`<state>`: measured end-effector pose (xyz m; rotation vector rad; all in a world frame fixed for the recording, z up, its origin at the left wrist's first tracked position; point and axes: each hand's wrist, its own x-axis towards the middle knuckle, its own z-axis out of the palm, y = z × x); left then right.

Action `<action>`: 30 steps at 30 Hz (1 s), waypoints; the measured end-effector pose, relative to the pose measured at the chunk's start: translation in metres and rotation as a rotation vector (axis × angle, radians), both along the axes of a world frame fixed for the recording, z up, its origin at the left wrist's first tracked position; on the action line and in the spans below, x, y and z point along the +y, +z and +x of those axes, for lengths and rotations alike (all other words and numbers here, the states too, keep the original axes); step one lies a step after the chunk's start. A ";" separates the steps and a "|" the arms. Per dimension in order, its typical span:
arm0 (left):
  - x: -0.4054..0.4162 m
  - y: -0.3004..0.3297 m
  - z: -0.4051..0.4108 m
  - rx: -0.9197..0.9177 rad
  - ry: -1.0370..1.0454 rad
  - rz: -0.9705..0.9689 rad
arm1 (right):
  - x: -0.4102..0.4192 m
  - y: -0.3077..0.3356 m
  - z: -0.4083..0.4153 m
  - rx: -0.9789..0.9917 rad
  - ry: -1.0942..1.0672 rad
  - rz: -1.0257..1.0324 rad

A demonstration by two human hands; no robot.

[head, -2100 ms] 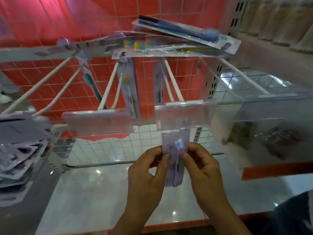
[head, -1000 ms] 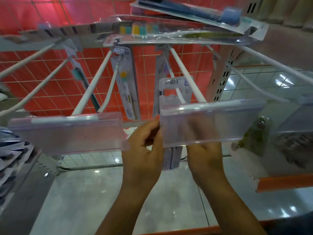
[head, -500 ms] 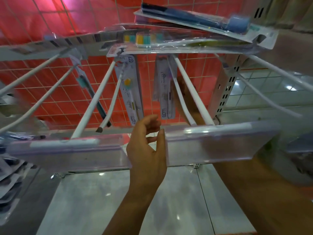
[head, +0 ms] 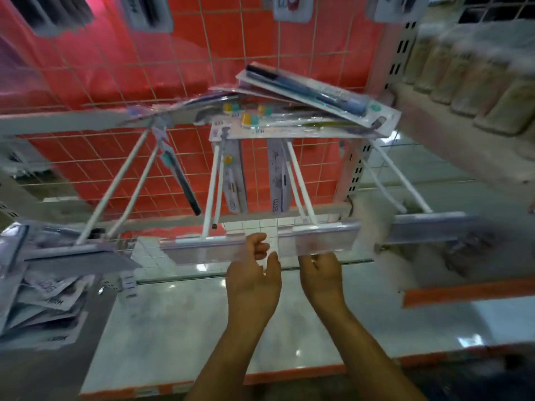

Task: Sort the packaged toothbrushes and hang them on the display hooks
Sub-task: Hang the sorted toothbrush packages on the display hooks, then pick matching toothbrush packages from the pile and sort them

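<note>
I am holding both hands empty, fingers loosely curled: left hand point(head: 253, 277), right hand point(head: 322, 273). The unsorted toothbrush packs point(head: 304, 111) are lying crosswise atop the hooks point(head: 298, 183), above and beyond; right hand nearer.

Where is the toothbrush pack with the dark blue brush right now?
In the head view, the dark blue toothbrush pack lies upper right of centre, topmost on the loose pile of packs resting across the hooks.
</note>
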<state>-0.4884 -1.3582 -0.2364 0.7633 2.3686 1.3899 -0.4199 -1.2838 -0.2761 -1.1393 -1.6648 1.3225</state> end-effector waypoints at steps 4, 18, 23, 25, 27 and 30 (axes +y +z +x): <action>-0.030 0.023 0.018 0.008 -0.071 -0.081 | -0.038 0.019 0.022 -0.082 0.083 0.064; -0.106 0.133 0.064 -0.060 -0.199 -0.119 | -0.122 0.142 0.072 -0.065 0.191 0.031; -0.104 0.175 0.060 0.011 -0.213 -0.048 | -0.116 0.187 0.072 0.005 0.174 0.119; -0.097 0.187 0.056 0.041 -0.219 -0.028 | -0.109 0.201 0.070 0.026 0.174 0.156; -0.090 0.197 0.053 0.046 -0.224 0.005 | -0.100 0.212 0.067 0.031 0.174 0.180; -0.077 0.204 0.047 0.029 -0.209 0.039 | -0.086 0.223 0.062 0.010 0.174 0.203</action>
